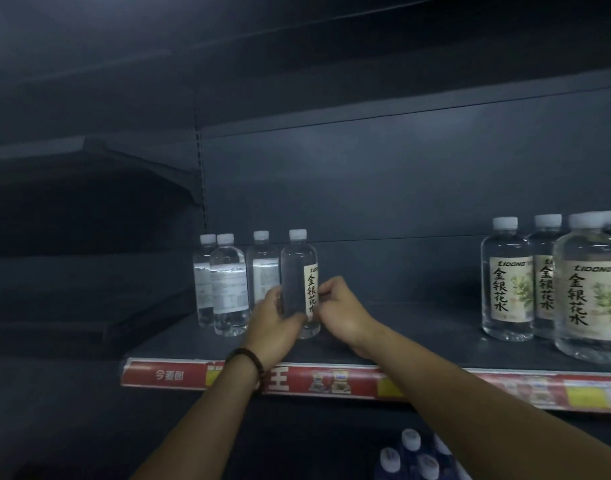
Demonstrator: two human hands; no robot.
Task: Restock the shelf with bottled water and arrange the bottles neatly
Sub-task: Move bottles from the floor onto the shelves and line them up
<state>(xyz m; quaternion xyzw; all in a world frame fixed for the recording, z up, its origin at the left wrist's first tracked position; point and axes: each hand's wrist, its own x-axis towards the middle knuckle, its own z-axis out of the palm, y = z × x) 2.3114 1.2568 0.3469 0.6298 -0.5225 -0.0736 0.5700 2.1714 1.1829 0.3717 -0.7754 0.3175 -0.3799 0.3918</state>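
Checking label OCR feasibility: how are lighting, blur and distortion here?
Head view: dim, bluish, upper shelves nearly black; label on the held bottle reads clearly; the three bottles left of it look soft; wide-angle bends the red price strip and stretches the rightmost bottles.

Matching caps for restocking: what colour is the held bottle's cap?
White cap, clearest in head view.

Bare shelf (401, 327) between left bottles (228, 285) and right bottles (546, 282): passage.
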